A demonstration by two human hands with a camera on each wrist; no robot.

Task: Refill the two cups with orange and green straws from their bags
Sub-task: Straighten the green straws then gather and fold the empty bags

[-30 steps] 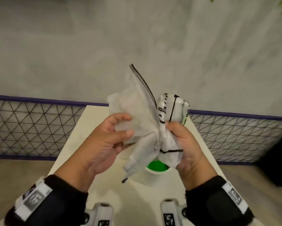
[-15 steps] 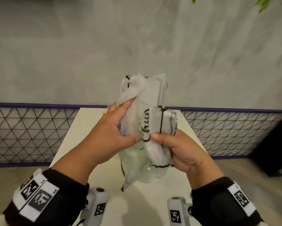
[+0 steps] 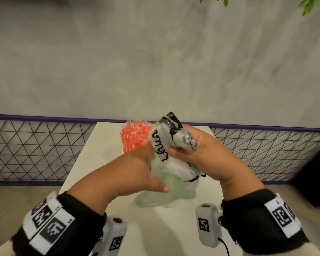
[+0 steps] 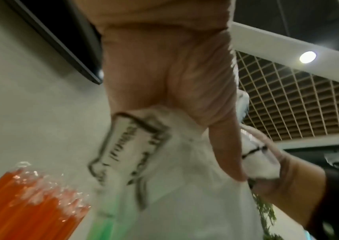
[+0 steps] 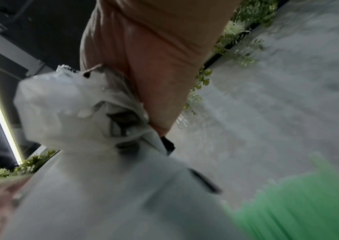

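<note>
Item: white plastic bag (image 3: 166, 145), black lettering, crumpled, held above the table (image 3: 103, 145); my right hand (image 3: 198, 156) is curled round its bunched upper part, and my left hand (image 3: 137, 172) holds its lower side, thumb across the plastic. Orange straws (image 3: 135, 135) stand just behind; green straws (image 5: 300, 203) show beneath the bag.

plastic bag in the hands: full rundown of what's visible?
The plastic bag is thin, milky translucent film with black script and line print, crumpled. The right hand grips its bunched upper end; the left hand holds the lower part. It is held above the white table, just in front of the orange straws. Green shows faintly through its lower part.
</note>
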